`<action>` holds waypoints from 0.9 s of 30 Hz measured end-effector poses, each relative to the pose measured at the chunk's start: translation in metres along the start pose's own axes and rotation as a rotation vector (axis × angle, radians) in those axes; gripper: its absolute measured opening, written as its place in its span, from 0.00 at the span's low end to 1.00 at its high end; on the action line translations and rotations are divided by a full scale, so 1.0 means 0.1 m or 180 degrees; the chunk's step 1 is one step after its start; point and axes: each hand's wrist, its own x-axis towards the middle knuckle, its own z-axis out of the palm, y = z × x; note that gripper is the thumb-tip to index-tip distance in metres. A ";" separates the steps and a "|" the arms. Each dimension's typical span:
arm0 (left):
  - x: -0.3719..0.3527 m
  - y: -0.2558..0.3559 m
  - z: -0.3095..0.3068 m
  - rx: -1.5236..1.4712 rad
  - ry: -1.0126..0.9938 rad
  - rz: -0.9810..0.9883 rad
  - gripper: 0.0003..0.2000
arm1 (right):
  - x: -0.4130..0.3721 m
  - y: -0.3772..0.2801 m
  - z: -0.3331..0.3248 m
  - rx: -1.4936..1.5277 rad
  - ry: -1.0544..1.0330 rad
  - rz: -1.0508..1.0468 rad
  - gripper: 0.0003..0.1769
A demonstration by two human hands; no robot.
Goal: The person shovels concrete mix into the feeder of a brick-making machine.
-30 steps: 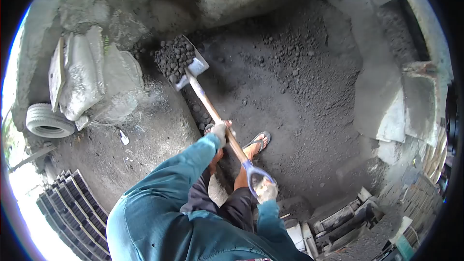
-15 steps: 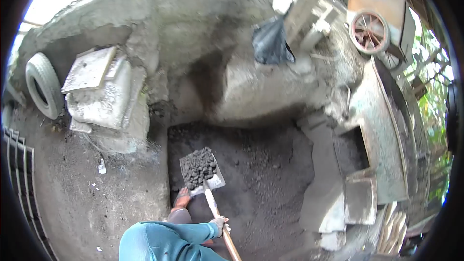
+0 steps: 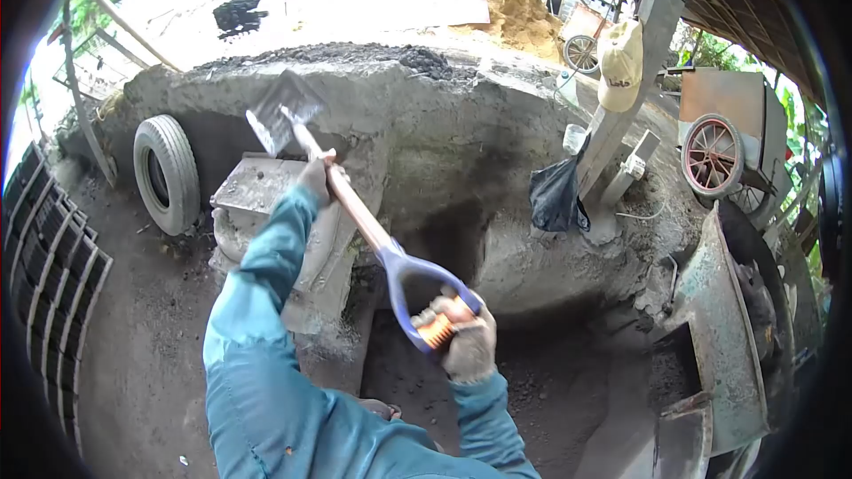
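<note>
A shovel (image 3: 359,217) is raised across the middle of the view, its metal blade (image 3: 288,115) up by the top of the rough wall. Motion blurs the blade, and no dark lumps can be made out on it. My left hand (image 3: 318,179), in a greyish glove, is closed round the wooden shaft a little below the blade. Around the orange grip of the blue D-shaped handle wraps my right hand (image 3: 469,341), also gloved and slightly blurred. Dark loose material (image 3: 426,60) lies along the wall top, right of the blade.
A tyre (image 3: 166,176) leans at the left beside a stacked slab block (image 3: 257,182). Metal grating (image 3: 58,275) stands farther left. A post (image 3: 643,62) carries a cap (image 3: 619,65) and black bag (image 3: 559,197). At right are a wheeled cart (image 3: 723,115) and a worn metal sheet (image 3: 719,337).
The shovel, loaded with dark lumps low in the pit before, has swung up and left to the wall top. The lumps no longer show on it. My view has tilted upward.
</note>
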 end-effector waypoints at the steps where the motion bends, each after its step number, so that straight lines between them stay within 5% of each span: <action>1: -0.11 -0.19 -0.07 0.0102 0.0133 0.0219 0.13 | -0.15 0.01 -0.20 0.0063 0.0321 0.0052 0.20; 4: -0.45 -1.01 -0.14 -0.0153 0.0623 -0.0493 0.21 | -0.82 0.41 -1.20 -0.0399 0.1384 -0.0223 0.32; 6: -0.23 -2.11 -0.93 -0.0359 -0.0915 -0.0792 0.24 | -1.55 0.76 -1.86 -0.0862 0.2281 -0.0116 0.29; 8: -0.97 -2.79 -0.60 0.0094 -0.0224 -0.1531 0.24 | -2.48 1.00 -2.30 -0.2175 0.3265 0.0325 0.21; 9: -1.31 -3.13 -0.44 0.0320 -0.0058 -0.1889 0.22 | -2.92 0.84 -2.10 -0.2254 0.3664 0.0758 0.17; 10: -1.57 -3.44 -0.30 0.0528 0.0054 -0.2406 0.19 | -3.40 0.85 -2.07 -0.3973 0.3797 0.1237 0.15; 13: -2.33 -4.44 -0.01 0.1036 -0.1148 -0.3321 0.10 | -4.60 0.93 -1.64 -0.3719 0.4452 0.2325 0.26; 14: -2.63 -4.63 0.13 0.1027 -0.1637 -0.3639 0.09 | -4.86 0.78 -1.26 -0.1615 0.4623 0.2131 0.31; 17: -3.46 -5.19 0.75 0.0870 -0.2884 -0.4815 0.07 | -5.48 1.50 -0.56 0.0532 0.6178 -0.0343 0.33; 19: -4.16 -5.54 1.05 0.1085 -0.3616 -0.5366 0.06 | -5.83 2.37 -0.37 0.0881 0.6339 -0.2181 0.30; 20: -4.57 -5.54 1.22 0.1321 -0.4149 -0.5431 0.07 | -5.77 2.51 -0.20 0.0969 0.6744 -0.2080 0.39; 21: -5.03 -5.56 1.36 0.1531 -0.4670 -0.5446 0.07 | -5.63 2.40 -0.01 0.1219 0.7354 -0.1665 0.38; 23: -5.72 -5.90 1.41 0.1211 -0.4703 -0.6146 0.11 | -5.62 3.28 -0.17 -0.0343 0.8029 -0.0998 0.29; 27: -6.95 -6.40 1.15 0.2162 -0.4665 -0.6922 0.08 | -4.88 3.99 -0.22 0.1861 0.8072 -0.3218 0.13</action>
